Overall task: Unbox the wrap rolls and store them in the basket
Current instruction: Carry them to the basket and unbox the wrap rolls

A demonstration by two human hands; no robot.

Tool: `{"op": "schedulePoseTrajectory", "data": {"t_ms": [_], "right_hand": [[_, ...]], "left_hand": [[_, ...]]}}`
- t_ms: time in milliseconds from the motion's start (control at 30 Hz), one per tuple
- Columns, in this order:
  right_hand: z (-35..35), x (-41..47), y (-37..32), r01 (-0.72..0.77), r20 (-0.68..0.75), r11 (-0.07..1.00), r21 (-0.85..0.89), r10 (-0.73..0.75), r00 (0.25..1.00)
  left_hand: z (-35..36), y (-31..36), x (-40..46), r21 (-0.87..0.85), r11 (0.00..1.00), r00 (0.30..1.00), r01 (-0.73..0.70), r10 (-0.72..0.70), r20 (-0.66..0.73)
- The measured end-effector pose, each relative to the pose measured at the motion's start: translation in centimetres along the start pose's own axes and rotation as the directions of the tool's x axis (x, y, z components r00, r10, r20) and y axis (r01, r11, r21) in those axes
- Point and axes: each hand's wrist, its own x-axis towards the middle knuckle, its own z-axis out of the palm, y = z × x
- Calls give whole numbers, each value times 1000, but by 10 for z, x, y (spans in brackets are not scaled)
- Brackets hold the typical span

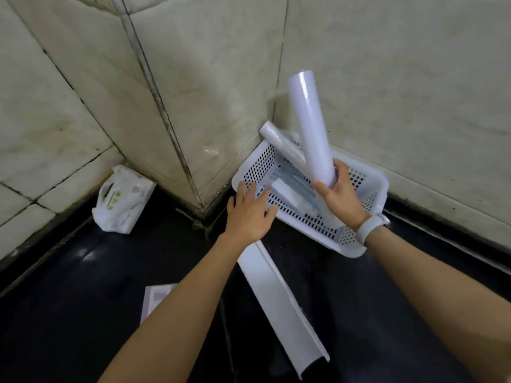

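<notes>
1 glossy white wrap roll (278,145) already leans in the perforated white plastic basket (370,186); right hand (338,193) clasps roll 2 (309,125) above it, left hand (249,214) spread, holding nothing; long empty white box (279,302) discarded

Right hand (338,199) grips a wrap roll (309,125) above the basket (370,186); left hand (249,214) spread.

Two bare forearms come into view from the bottom edge, with no sleeves showing on either. The left hand (250,214) wears nothing. The right hand (341,196) has a white watch (372,226) at the wrist, its smooth band wrapping round and its rounded case facing 3 o'clock.
</notes>
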Motion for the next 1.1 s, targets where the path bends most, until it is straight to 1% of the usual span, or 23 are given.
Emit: {"op": "schedulePoseTrajectory", "data": {"t_ms": [33, 67, 133, 200, 267, 333, 400, 467, 500, 567, 633, 700, 767, 800, 867, 933, 967, 1033, 1067, 1100], "right_hand": [[1, 6, 5, -7, 66, 999, -38, 9, 998], [3, 11, 9, -13, 137, 996, -83, 24, 990], [8, 16, 18, -2, 244, 984, -180, 47, 969], [14, 18, 30, 16, 264, 959, -283, 62, 963], [19, 18, 42, 7, 184, 905, -426, 79, 980], [19, 19, 49, -15, 37, 860, -510, 39, 999], [19, 23, 52, -57, -76, 800, -598, 15, 997], [19, 27, 53, -100, -116, 745, -660, 31, 993], [20, 27, 53, -111, -116, 737, -667, 45, 992], [21, 24, 51, -125, -98, 740, -661, 80, 992], [20, 15, 48, -114, -63, 744, -658, 97, 993], [19, 2, 39, -87, -54, 798, -597, 68, 996], [21, -18, 24, -11, -86, 890, -456, -31, 996], [24, -30, 14, 51, -104, 922, -383, -97, 990], [35, -59, -5, 185, -117, 941, -282, -226, 967], [50, -87, -18, 270, -108, 944, -189, -294, 950], [58, -101, -21, 272, -100, 952, -138, -287, 953], [75, -126, -22, 212, -81, 976, -48, -215, 973], [82, -138, -21, 172, -63, 985, -11, -173, 983], [91, -153, -21, 130, -29, 991, 24, -129, 991]], "left_hand": [[7, -4, 2, 33, 999, 1000, 4, -4, 11], [13, -8, 3, 60, 998, 1000, -7, 7, -10], [23, -15, 2, 96, 995, 995, -37, 46, -84], [27, -19, 3, 82, 995, 992, -47, 56, -113], [28, -22, 6, 47, 998, 992, -48, 53, -113], [27, -22, 7, 16, 998, 992, -57, 58, -110], [26, -22, 6, -17, 998, 993, -65, 63, -103], [25, -23, 5, -25, 997, 994, -70, 68, -80], [24, -24, 5, -14, 997, 996, -74, 73, -58], [20, -25, 4, -27, 997, 997, -79, 79, 5], [12, -22, 3, -158, 986, 997, -57, 65, 50], [4, -20, -4, -313, 949, 1000, -28, 31, 5], [-1, -19, -21, -381, 925, 994, -14, -27, -102], [-1, -20, -33, -373, 928, 985, -4, -59, -159], [1, -27, -64, -337, 940, 956, 54, -146, -254], [7, -37, -100, -303, 936, 910, 178, -274, -313], [10, -44, -119, -283, 926, 877, 251, -341, -339], [19, -57, -156, -231, 889, 800, 395, -457, -389], [24, -63, -172, -207, 864, 768, 459, -503, -396], [27, -70, -190, -190, 831, 744, 522, -553, -374]]}}
